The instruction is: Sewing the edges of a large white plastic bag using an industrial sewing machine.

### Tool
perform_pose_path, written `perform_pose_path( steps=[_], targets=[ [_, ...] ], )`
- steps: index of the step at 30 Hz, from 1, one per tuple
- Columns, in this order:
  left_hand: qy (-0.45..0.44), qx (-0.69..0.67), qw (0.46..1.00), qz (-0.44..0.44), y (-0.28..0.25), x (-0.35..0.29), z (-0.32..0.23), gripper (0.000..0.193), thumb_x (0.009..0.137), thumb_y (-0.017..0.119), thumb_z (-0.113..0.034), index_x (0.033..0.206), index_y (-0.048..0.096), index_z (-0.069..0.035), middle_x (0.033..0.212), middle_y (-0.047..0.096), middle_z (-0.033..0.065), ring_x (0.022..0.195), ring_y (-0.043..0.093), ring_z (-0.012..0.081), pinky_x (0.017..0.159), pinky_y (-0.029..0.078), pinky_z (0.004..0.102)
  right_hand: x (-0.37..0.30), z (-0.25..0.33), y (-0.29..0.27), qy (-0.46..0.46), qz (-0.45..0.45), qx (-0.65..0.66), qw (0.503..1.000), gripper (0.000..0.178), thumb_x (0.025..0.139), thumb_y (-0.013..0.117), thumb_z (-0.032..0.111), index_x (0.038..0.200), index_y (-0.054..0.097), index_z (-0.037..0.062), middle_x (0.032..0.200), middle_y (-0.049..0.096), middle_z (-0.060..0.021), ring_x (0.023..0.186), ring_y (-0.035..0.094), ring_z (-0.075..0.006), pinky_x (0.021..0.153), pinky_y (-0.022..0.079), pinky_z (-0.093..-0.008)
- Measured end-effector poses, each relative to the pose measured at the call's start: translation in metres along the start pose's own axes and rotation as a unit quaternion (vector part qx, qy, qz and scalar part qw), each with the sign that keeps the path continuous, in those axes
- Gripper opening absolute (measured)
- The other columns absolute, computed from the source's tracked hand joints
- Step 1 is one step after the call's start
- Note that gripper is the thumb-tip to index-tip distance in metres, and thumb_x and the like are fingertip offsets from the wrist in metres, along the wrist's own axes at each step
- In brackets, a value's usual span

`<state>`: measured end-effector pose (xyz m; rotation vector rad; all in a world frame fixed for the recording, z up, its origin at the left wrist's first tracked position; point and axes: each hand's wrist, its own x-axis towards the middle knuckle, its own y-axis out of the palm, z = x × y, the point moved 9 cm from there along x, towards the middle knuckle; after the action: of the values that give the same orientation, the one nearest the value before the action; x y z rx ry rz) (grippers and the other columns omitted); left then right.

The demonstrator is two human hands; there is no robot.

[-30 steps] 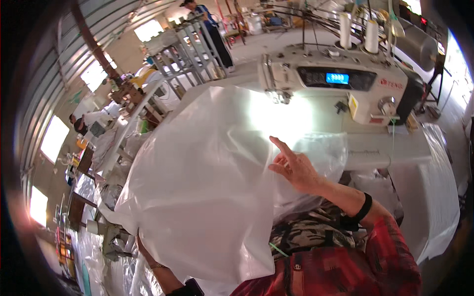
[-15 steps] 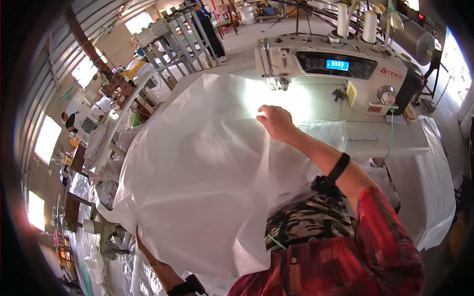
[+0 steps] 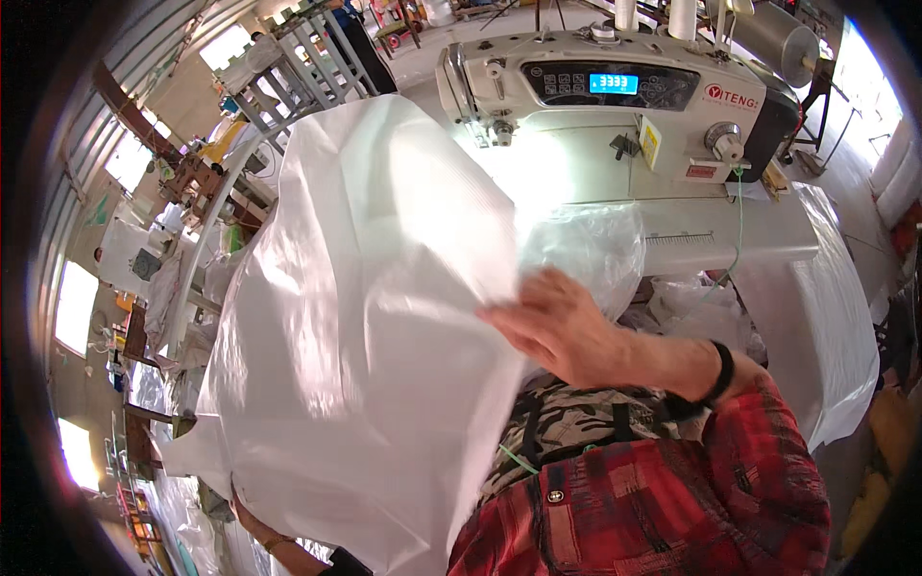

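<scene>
A big sheet of white, glossy plastic material (image 3: 365,307) spreads over the left and middle, creased and lifted toward me. At its right edge my right hand (image 3: 567,331) is closed on the material, somewhat blurred, with a black band round the wrist. My left hand (image 3: 245,518) is at the lower left edge of the sheet; its fingers are hidden behind the material. Beyond the sheet stands a white sewing machine (image 3: 615,106) with a lit display, its lamp shining brightly on the bed below the needle area.
Clear plastic film (image 3: 586,250) lies over the table's front edge by a printed ruler (image 3: 682,238). Another plastic sheet (image 3: 807,326) hangs at the right. White thread cones (image 3: 682,17) stand behind the machine. A grey metal rack (image 3: 307,67) is at the back left.
My right hand has come back from beneath the machine head toward my body, drawing the sheet's right edge with it. The sheet has lifted and folded; the view has shifted slightly.
</scene>
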<state>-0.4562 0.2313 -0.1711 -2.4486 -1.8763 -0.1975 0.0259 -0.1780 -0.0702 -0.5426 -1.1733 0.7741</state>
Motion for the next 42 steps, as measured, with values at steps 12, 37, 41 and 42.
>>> perform_pose_path(
  steps=[12, 37, 41, 42],
  targets=[
    [-0.027, 0.087, 0.995, -0.032, -0.023, 0.018, 0.008, 0.051, 0.091, 0.042, -0.014, 0.139, 0.039, 0.002, 0.138, 0.044, 0.0216, 0.125, 0.044, 0.0322, 0.104, 0.036, 0.0384, -0.089, -0.031, 0.031, 0.175, 0.013, 0.278, 0.944, 0.056, 0.091, 0.065, 0.023, 0.141, 0.043, 0.0127, 0.077, 0.061, -0.014, 0.063, 0.057, -0.0239, 0.062, 0.046, -0.0344],
    [0.014, 0.69, 0.716, -0.105, -0.074, 0.105, -0.051, 0.056, 0.086, 0.045, -0.004, 0.141, 0.036, 0.003, 0.144, 0.039, 0.0245, 0.135, 0.035, 0.0348, 0.114, 0.026, 0.0382, -0.136, -0.047, 0.046, 0.252, 0.063, 0.308, 0.915, 0.075, 0.083, 0.052, -0.001, 0.15, 0.017, -0.0003, 0.148, 0.03, -0.0236, 0.137, 0.031, -0.0404, 0.113, 0.026, -0.0429],
    [0.24, 0.729, 0.637, 0.069, 0.151, 0.092, -0.127, 0.055, 0.087, 0.047, -0.003, 0.141, 0.038, 0.003, 0.145, 0.039, 0.0228, 0.136, 0.037, 0.0332, 0.115, 0.025, 0.0389, -0.123, -0.049, 0.039, 0.239, 0.056, 0.294, 0.924, 0.072, 0.087, 0.054, 0.005, 0.149, 0.017, 0.0002, 0.145, 0.033, -0.0264, 0.123, 0.044, -0.0404, 0.102, 0.037, -0.043],
    [0.299, 0.637, 0.693, 0.156, 0.225, 0.069, -0.139, 0.051, 0.09, 0.048, -0.005, 0.139, 0.041, 0.002, 0.144, 0.043, 0.02, 0.134, 0.039, 0.0328, 0.113, 0.026, 0.0385, -0.119, -0.048, 0.037, 0.231, 0.044, 0.3, 0.924, 0.072, 0.088, 0.054, 0.004, 0.149, 0.016, 0.0015, 0.144, 0.034, -0.0284, 0.11, 0.056, -0.0402, 0.093, 0.045, -0.0429]
  ],
)
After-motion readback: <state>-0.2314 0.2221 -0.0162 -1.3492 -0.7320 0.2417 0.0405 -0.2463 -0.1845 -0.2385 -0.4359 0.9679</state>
